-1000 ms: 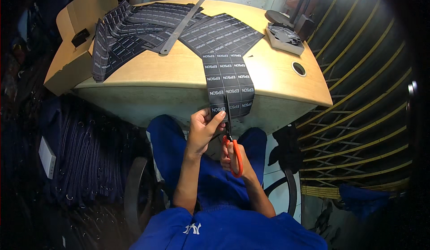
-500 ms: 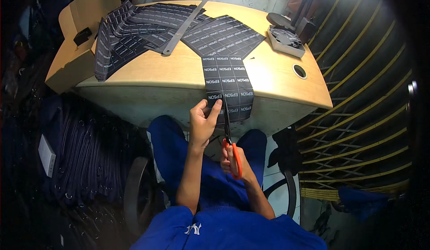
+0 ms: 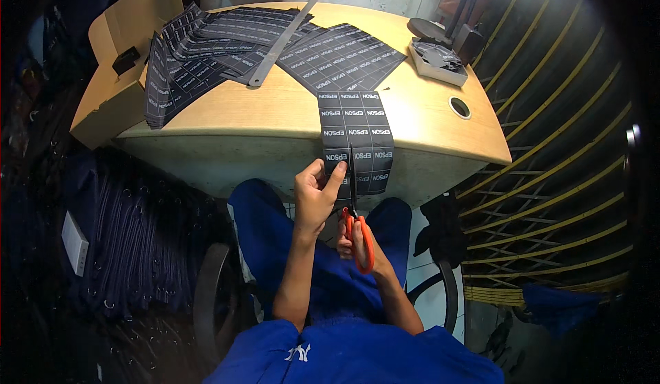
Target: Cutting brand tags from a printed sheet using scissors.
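A strip of black sheet (image 3: 355, 114) printed with a white grid of words hangs over the table's front edge. My left hand (image 3: 316, 197) pinches its near left part between thumb and fingers. From below, scissors (image 3: 367, 248) with orange handles and dark blades reach up into the strip, just right of the left thumb. My right hand (image 3: 348, 238) grips those handles, its fingers partly hidden by them. The blades lie along the strip's length, between its printed columns. Beyond the strip lies a wider stack of similar black sheets (image 3: 344, 57).
Light wooden table (image 3: 275, 112) ahead. On it, a steel ruler (image 3: 282, 46) crosses more black sheets (image 3: 182, 74). An open cardboard box (image 3: 113, 112) stands left. At right are a small box of dark scraps (image 3: 440, 74) and a round hole (image 3: 460, 108). A folding gate (image 3: 550, 143) stands beyond.
The strip has slid slightly toward me and to the right, away from the sheet stack. My left hand and the scissors have shifted slightly the same way.
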The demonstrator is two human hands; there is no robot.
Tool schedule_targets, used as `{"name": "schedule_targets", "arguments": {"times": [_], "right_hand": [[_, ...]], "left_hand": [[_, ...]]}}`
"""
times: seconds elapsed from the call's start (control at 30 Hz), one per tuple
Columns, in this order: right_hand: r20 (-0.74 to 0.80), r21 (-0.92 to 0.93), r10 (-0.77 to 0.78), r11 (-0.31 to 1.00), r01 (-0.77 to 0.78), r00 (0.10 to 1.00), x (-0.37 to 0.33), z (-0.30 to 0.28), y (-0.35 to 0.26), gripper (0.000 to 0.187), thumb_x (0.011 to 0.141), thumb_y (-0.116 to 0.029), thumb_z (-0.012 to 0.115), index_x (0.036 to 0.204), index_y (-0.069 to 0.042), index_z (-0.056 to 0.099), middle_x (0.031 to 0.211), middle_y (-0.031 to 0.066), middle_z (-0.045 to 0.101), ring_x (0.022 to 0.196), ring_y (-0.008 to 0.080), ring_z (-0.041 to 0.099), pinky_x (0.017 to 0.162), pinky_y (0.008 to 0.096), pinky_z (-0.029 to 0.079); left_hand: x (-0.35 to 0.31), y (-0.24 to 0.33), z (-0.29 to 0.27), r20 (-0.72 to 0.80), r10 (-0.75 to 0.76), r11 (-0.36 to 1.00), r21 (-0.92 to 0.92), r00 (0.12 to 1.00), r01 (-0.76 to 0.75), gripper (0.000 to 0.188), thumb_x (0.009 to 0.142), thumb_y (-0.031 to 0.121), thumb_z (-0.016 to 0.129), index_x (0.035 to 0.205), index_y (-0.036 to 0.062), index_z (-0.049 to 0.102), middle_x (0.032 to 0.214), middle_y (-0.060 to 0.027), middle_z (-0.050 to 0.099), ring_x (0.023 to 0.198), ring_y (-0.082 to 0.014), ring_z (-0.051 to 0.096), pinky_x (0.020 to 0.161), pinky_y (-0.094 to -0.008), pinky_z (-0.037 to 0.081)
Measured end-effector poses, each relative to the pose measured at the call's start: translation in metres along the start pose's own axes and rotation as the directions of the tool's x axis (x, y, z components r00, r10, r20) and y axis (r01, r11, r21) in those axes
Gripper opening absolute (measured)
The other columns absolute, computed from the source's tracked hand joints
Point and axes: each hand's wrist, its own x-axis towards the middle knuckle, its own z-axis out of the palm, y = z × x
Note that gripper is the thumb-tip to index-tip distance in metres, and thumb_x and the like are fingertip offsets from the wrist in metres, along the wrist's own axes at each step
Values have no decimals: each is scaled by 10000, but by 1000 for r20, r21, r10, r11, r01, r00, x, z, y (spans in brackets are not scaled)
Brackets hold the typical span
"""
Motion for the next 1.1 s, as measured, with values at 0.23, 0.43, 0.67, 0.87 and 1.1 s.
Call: {"name": "schedule_targets", "arguments": {"times": [0.23, 0.43, 0.67, 0.87, 1.1], "right_hand": [[-5, -68, 0, 998, -1, 1000, -1, -3, -2, 442, 948, -536, 304, 898, -106, 394, 609, -42, 314, 516, 58, 295, 458, 202, 253], [-37, -48, -25, 999, 24, 999, -1, 0, -4, 475, 915, -560, 375, 856, -89, 405, 622, -52, 315, 508, 48, 318, 436, 192, 279], [-46, -68, -34, 997, 31, 998, 1, 0, -2, 448, 942, -542, 320, 811, -118, 381, 579, -39, 324, 475, 58, 307, 416, 210, 266], [-42, -106, -30, 994, 25, 999, 2, -1, -4, 451, 941, -542, 314, 787, -122, 366, 562, -40, 313, 464, 56, 301, 410, 206, 261], [-54, -112, -25, 994, 19, 998, 1, -1, -6, 464, 935, -553, 312, 769, -121, 351, 547, -41, 312, 446, 52, 284, 395, 206, 251]], "left_hand": [[-4, 9, 6, -8, -17, 999, 28, 1000, 17, 263, 866, 110, 630, 649, 36, 502, 594, 56, 499, 548, 15, 378, 464, -183, 281], [-3, 0, 2, 25, 8, 998, 69, 1000, -9, 272, 864, 112, 633, 644, 39, 491, 590, 63, 477, 555, 14, 368, 468, -185, 277], [-4, -1, 3, 20, 26, 996, 84, 999, -28, 286, 864, 115, 634, 636, 43, 477, 581, 71, 452, 552, 16, 352, 464, -188, 263], [-5, 4, 6, 21, 9, 997, 70, 1000, -10, 256, 868, 112, 628, 662, 30, 503, 614, 51, 509, 569, 14, 396, 477, -179, 296], [-5, 8, 6, 26, -1, 997, 75, 1000, -1, 214, 870, 109, 626, 697, 17, 539, 640, 32, 549, 589, 5, 433, 501, -177, 331]]}}
